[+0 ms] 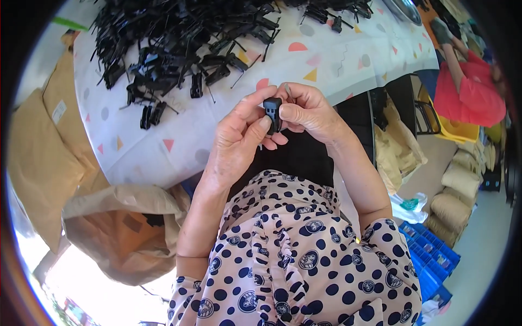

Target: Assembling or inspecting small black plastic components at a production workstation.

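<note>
Between my two hands, just off the near edge of the table, is a small black plastic part (273, 115) with a rounded top and small slots in its face. My left hand (235, 140) is closed on it, thumb pressed against its lower left side. From the other side my right hand (311, 111) pinches it with the thumb near its upper right edge. A thin light-coloured piece shows by the right fingertips, too small to name. Beyond my hands a large heap of similar black plastic parts (163, 54) with thin stems covers the far left of the table.
The table has a white cover (147, 149) with coloured shapes. An open brown paper sack (122, 195) stands at the left, cardboard (38, 157) behind it. Rightward are another paper bag (394, 146), blue crates (429, 255), a yellow crate (457, 130), filled sacks (454, 212) and a person in red (470, 95).
</note>
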Demonstrator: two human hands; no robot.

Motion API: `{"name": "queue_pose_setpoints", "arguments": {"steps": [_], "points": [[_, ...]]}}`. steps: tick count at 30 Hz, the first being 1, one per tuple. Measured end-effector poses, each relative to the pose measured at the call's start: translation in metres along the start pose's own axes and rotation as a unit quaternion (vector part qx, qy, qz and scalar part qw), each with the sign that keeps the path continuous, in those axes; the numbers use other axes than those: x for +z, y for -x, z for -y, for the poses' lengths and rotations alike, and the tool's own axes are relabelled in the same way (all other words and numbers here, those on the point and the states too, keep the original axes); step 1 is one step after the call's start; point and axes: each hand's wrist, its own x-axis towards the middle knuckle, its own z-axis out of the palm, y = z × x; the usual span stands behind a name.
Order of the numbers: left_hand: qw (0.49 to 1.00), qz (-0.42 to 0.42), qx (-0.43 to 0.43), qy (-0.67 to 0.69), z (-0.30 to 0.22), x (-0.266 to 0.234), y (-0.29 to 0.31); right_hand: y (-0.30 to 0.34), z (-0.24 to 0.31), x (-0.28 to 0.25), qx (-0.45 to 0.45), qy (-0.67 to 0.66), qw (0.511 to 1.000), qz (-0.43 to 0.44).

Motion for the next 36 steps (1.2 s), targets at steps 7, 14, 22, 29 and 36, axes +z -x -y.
{"name": "queue_pose_setpoints", "arguments": {"steps": [7,14,22,29,36], "points": [[0.976,-0.066,0.061,-0.2,0.023,0.009,0.028,0.014,-0.025,0.005,-0.071,0.117,0.99,0.043],[0.937,-0.122,0.098,-0.314,0.036,0.025,0.044,0.033,-0.034,0.024,-0.11,0.16,0.981,0.009],[0.962,-0.102,0.08,-0.239,0.034,0.032,0.054,0.065,-0.043,0.034,-0.169,0.292,0.941,-0.027],[0.943,-0.107,0.083,-0.304,0.031,0.034,0.052,0.059,-0.045,0.035,-0.167,0.316,0.933,-0.042],[0.849,-0.173,0.164,-0.472,0.038,0.017,0.049,0.038,-0.057,0.052,-0.169,0.335,0.923,-0.083]]}}
